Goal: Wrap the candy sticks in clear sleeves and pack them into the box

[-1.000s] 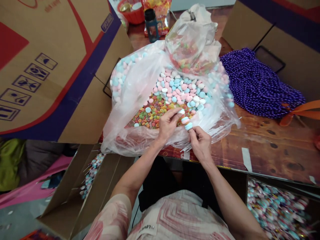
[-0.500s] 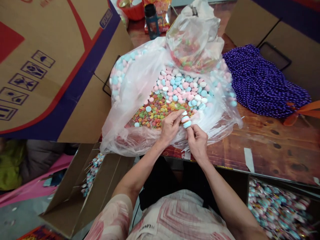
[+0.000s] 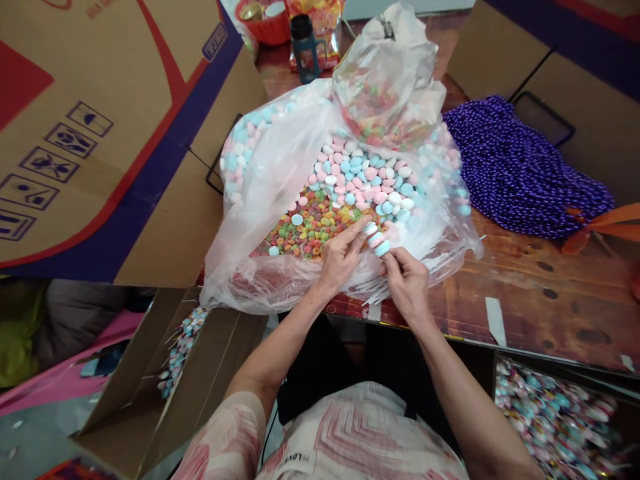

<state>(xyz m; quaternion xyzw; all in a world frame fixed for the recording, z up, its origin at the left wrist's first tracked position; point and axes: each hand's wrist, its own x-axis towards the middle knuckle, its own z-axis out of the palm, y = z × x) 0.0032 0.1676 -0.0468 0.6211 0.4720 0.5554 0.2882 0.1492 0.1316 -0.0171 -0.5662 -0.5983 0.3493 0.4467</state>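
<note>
A short stack of pastel candies (image 3: 377,243), white, pink and light blue, hangs between my two hands over the front of an open plastic bag (image 3: 265,193). My right hand (image 3: 407,277) is closed at the lower end of the stack; any stick inside it is hidden by the fingers. With fingers pinched, my left hand (image 3: 343,253) grips the white candy (image 3: 369,229) at the upper end. Under and behind the hands lie small coloured ring candies (image 3: 315,223) and a heap of pink, blue and white button-shaped candies (image 3: 365,173). White sticks (image 3: 377,293) poke out below my right hand.
A clear bag of ring candies (image 3: 385,100) stands behind. Large cartons (image 3: 100,133) flank the table; purple cord (image 3: 520,167) lies right. A dark bottle (image 3: 305,50) is at the back. Below, boxes hold finished-looking candy sticks (image 3: 183,350) and wrapped candies (image 3: 555,413).
My right hand has shifted slightly right and down with the lower end of the stack. The stack tilts more, and its upper candy now sits closer to the others. My left hand stays nearly in place.
</note>
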